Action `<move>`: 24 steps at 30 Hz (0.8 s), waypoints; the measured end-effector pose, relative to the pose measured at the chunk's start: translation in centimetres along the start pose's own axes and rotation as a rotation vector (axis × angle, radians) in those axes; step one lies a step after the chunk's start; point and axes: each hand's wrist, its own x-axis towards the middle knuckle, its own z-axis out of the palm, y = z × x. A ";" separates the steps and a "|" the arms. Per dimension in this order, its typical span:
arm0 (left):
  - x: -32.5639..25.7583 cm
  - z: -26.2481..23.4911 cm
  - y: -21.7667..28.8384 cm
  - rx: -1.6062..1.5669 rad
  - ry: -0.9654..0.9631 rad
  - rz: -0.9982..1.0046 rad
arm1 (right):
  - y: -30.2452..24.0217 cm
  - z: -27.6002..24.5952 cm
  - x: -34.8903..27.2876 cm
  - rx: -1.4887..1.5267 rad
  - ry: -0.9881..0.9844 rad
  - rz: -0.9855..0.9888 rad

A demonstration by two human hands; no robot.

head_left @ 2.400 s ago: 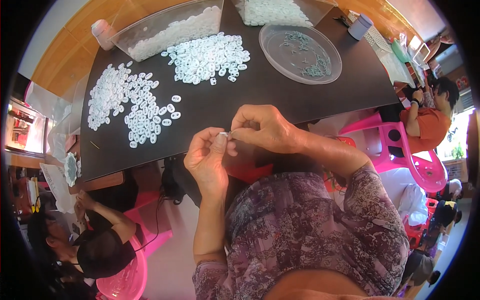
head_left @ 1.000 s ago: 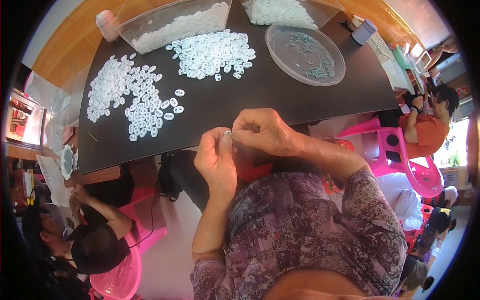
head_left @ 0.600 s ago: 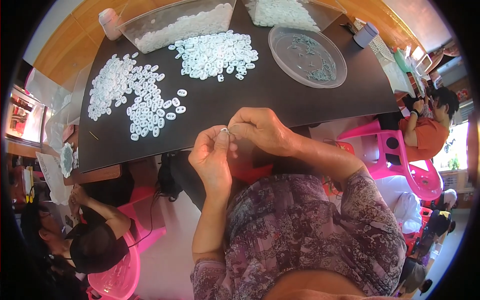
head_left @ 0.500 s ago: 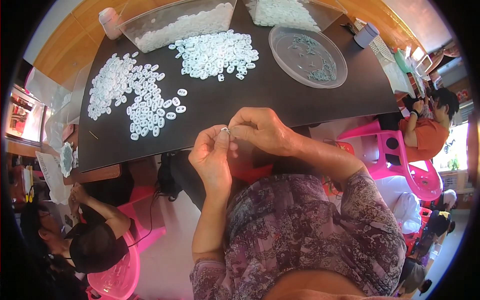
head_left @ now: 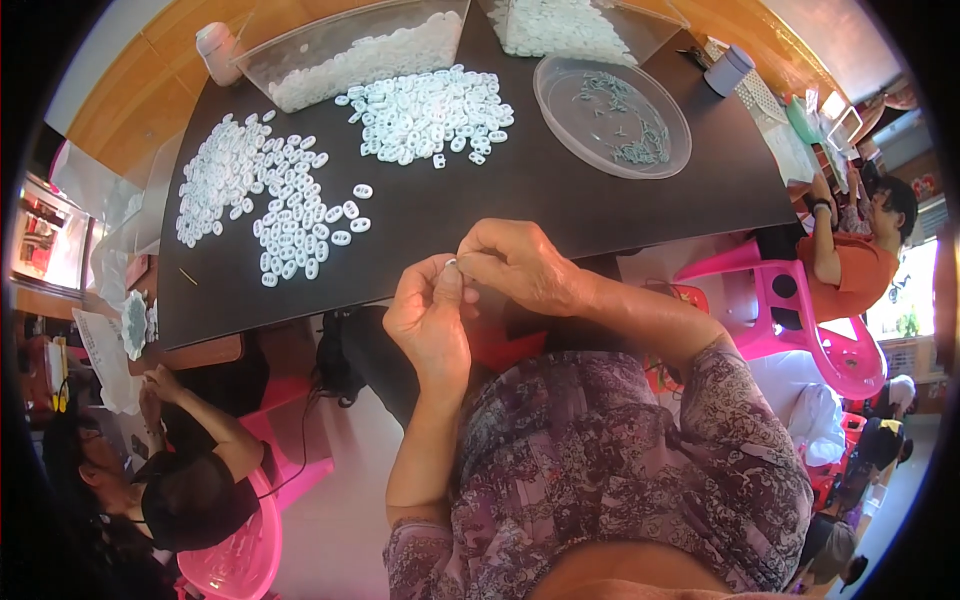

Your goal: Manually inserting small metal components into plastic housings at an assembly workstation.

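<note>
My left hand (head_left: 432,318) and my right hand (head_left: 520,264) meet at the near edge of a black table (head_left: 560,205). Together their fingertips pinch one small white plastic piece (head_left: 452,264). On the table lie two spreads of like white oval pieces, one at the left (head_left: 262,205) and one at the back middle (head_left: 428,112). A round clear dish (head_left: 610,115) with small grey-green parts stands at the back right.
Two clear tubs (head_left: 340,55) of white pieces stand along the far edge, beside a white bottle (head_left: 218,52) and a grey cup (head_left: 727,70). One person sits at the lower left (head_left: 165,480), another in orange at the right (head_left: 850,270). Pink plastic chairs (head_left: 800,320) stand around.
Both hands stay together at the table's edge on the small piece. The view has shifted slightly, so the table sits a little lower in the picture.
</note>
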 end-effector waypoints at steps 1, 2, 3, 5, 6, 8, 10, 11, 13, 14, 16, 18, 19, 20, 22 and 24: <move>0.1 0.0 0.0 -0.002 -0.006 0.005 | 0.0 0.0 0.0 -0.025 0.012 -0.033; 0.1 0.0 0.1 -0.003 -0.007 -0.001 | -0.1 -0.1 0.1 -0.052 0.023 -0.066; 0.2 0.0 0.2 -0.004 -0.008 -0.007 | 0.0 -0.2 0.2 -0.058 0.029 -0.070; 0.6 -0.2 0.1 -0.037 -0.032 0.004 | 0.0 -0.4 0.5 -0.135 0.029 -0.166; 0.8 -0.4 0.1 -0.067 -0.050 0.009 | 0.0 -0.6 0.7 -0.139 0.033 -0.171; 1.1 -0.4 0.0 -0.099 -0.028 -0.008 | 0.1 -1.7 1.4 -0.238 0.058 -0.311; 1.4 -0.5 0.0 -0.132 -0.007 -0.029 | 0.5 -3.0 2.4 -0.399 0.203 -0.396; 1.5 -0.6 0.1 -0.132 0.001 -0.037 | 1.5 -3.8 3.3 -0.531 0.273 -0.437; 1.7 -0.8 0.1 -0.141 0.000 -0.045 | 3.5 -5.1 4.7 -0.674 0.380 -0.426; 1.8 -0.8 0.1 -0.143 -0.004 -0.043 | 4.3 -5.4 5.2 -0.725 0.426 -0.384; 1.9 -0.6 0.0 -0.118 -0.010 -0.044 | 5.6 -5.8 6.1 -0.837 0.403 -0.368; 2.0 -0.7 0.0 -0.116 -0.006 -0.048 | 5.9 -5.4 6.5 -0.941 0.369 -0.355; 2.0 -0.7 0.0 -0.114 -0.003 -0.054 | 6.0 -5.0 6.4 -0.943 0.349 -0.408; 2.0 -0.7 0.1 -0.114 -0.003 -0.053 | 6.0 -4.7 6.4 -0.945 0.330 -0.462; 2.0 -0.6 0.3 -0.097 0.000 -0.044 | 5.7 -3.9 6.5 -0.892 0.330 -0.458; 1.9 -0.5 0.5 -0.109 0.002 -0.055 | 5.7 -3.9 6.5 -0.843 0.331 -0.451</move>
